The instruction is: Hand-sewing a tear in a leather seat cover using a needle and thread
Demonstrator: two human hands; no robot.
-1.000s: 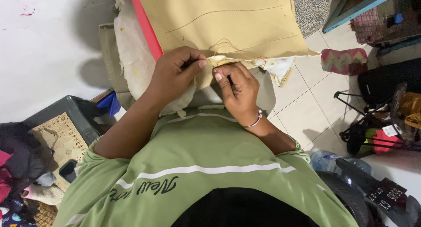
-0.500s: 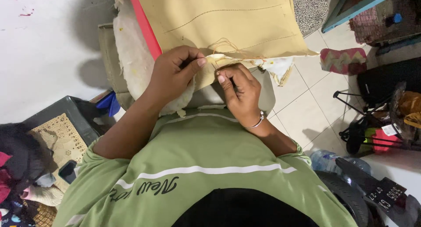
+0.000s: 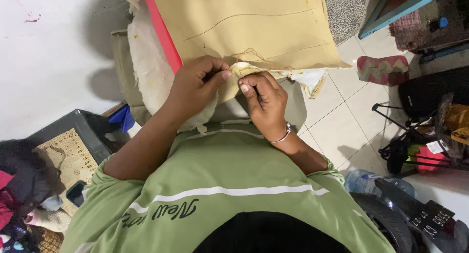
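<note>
Hands meet at the tan cover's (image 3: 254,25) lower edge: left hand (image 3: 198,84) and right hand (image 3: 264,99) each pinch its folded hem (image 3: 243,68).

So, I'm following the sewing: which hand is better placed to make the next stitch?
Probably the right hand: its fingertips sit at the tan fabric's folded edge, just under the loose orange thread. The left hand is pinching that fold, so it is busy holding.

A white wall (image 3: 44,52) with a few red flecks fills the left side. Pale square floor tiles (image 3: 342,126) spread to the right, where a speckled grey mat (image 3: 344,8) lies beside a blue-framed rack (image 3: 391,13). Soft, even light.
</note>
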